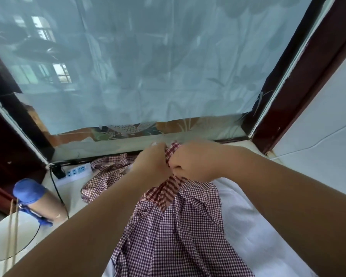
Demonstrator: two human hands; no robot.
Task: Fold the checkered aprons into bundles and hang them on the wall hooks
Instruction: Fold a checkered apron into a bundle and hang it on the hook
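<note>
Nearest, at the bottom centre of the frame, the loose lower half of a maroon-and-white small-check cotton apron (168,236) spills over a white bed sheet (252,220), rumpled and unfolded. Its upper part rises to the middle of the frame, where a band of larger red stripes gathers into a twist. There both hands meet, knuckle to knuckle. The left hand (150,164) has its fingers curled around the gathered cloth. The right hand (196,162) is clenched on the same bunch, and a tuft of check pokes up between them.

To my eye this is the gathering or tying stage, with most of the apron not yet bundled. To do it well, I'd keep both grips tight on the neck of cloth. I'd also draw the hanging part up evenly, so the bundle comes out compact and leaves a loop free for hanging.

Just behind, left of centre, a second checkered apron (106,176) lies crumpled on the sheet. Beyond it a white power strip with blue sockets (76,172) sits below the sill. Farthest back, a window pane covered in pale blue patterned film (148,66) fills the upper frame. No wall hooks are in view.
</note>
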